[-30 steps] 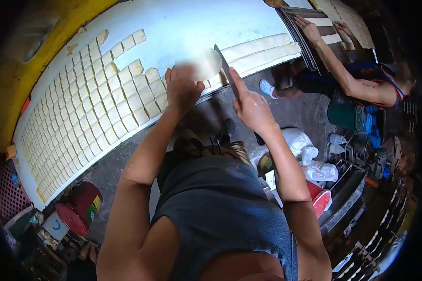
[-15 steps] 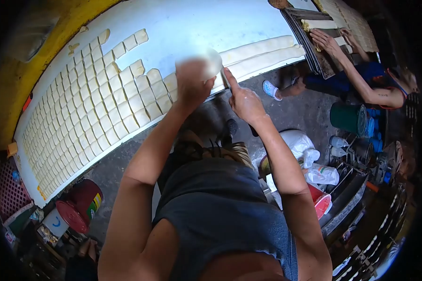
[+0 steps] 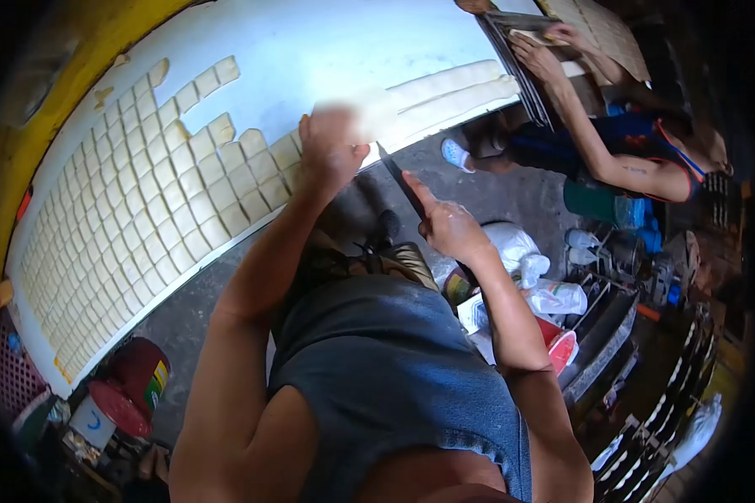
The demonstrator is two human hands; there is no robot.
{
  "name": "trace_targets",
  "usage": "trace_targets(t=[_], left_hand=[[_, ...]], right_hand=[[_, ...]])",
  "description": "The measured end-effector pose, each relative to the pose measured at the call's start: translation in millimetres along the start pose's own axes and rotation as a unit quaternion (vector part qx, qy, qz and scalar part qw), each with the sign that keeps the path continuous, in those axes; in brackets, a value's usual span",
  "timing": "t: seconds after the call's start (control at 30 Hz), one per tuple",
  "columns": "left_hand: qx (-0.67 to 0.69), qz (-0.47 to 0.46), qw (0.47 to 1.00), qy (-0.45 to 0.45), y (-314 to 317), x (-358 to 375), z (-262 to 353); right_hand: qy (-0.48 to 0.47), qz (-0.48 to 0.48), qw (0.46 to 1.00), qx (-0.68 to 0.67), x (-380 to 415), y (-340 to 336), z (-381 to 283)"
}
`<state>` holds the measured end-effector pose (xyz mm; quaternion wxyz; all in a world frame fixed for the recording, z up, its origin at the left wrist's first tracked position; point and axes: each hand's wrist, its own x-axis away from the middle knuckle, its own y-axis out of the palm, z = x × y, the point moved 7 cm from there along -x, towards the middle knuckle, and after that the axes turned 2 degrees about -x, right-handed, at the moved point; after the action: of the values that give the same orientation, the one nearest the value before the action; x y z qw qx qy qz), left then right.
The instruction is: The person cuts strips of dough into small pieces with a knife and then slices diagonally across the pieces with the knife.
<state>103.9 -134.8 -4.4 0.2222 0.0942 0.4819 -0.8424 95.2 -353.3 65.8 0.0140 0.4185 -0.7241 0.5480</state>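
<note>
My left hand (image 3: 331, 159) rests over the dough strips near the table's front edge. Its thumb and one outer finger stand apart; a blur covers the other fingertips. In my right hand (image 3: 455, 230) is a knife (image 3: 404, 184), gripped with the index finger stretched along its back. The blade points toward the table, its tip close to the edge beside my left thumb. Long pale dough strips (image 3: 453, 90) run rightward from my left hand. To the left lie many cut dough squares (image 3: 151, 193) in rows.
A white table (image 3: 310, 50) carries the dough. At the right, a co-worker's hands (image 3: 541, 60) work over dark trays (image 3: 524, 80). A maroon bucket (image 3: 134, 377) stands by the table's left end. White bags (image 3: 512, 251) and a green bin (image 3: 600, 203) sit on the floor.
My right hand has drawn the knife back toward my body, off the dough. My left hand stays over the strips. The view has shifted slightly, and the co-worker's hands have moved over the trays.
</note>
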Motion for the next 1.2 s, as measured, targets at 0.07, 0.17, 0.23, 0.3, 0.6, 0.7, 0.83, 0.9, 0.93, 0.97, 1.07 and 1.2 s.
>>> trace_targets(t=[0.07, 0.17, 0.23, 0.3, 0.6, 0.7, 0.83, 0.9, 0.93, 0.97, 1.07, 1.2], left_hand=[[-0.007, 0.004, 1.000, 0.005, -3, 0, 3], [-0.012, 0.023, 0.999, 0.028, -4, 2, 5], [-0.022, 0.028, 0.999, 0.032, -3, 1, 4], [-0.013, -0.012, 1.000, -0.001, 5, 3, 1], [-0.040, 0.035, 0.999, -0.003, -5, 6, 55], [-0.060, 0.032, 0.997, -0.020, 6, 7, 53], [-0.059, 0.022, 0.996, -0.056, 11, 6, 55], [-0.066, -0.024, 0.996, -0.061, 11, -1, 49], [-0.087, -0.012, 0.995, -0.042, 2, -9, 54], [-0.102, 0.001, 0.995, -0.023, -2, -15, 58], [-0.079, -0.080, 0.994, -0.011, 18, -6, 28], [-0.053, -0.047, 0.998, -0.002, 13, -11, 26]], right_hand=[[-0.044, 0.034, 0.997, -0.062, 8, -25, -6], [-0.042, 0.204, 0.972, -0.107, 15, -78, -19], [-0.033, 0.201, 0.968, -0.144, 8, -88, -12], [-0.049, 0.182, 0.975, -0.119, -7, -80, 6], [-0.064, 0.042, 0.982, -0.172, -56, -48, 62], [-0.125, -0.001, 0.968, -0.216, -59, -55, 73], [-0.232, 0.059, 0.938, -0.251, -65, -64, 69], [-0.196, 0.044, 0.953, -0.225, -79, -58, 69], [-0.152, 0.026, 0.968, -0.197, -86, -50, 70], [-0.142, 0.029, 0.970, -0.196, -88, -46, 67], [-0.145, 0.072, 0.970, -0.180, -89, -32, 63], [-0.120, 0.073, 0.981, -0.130, -88, -27, 47]])
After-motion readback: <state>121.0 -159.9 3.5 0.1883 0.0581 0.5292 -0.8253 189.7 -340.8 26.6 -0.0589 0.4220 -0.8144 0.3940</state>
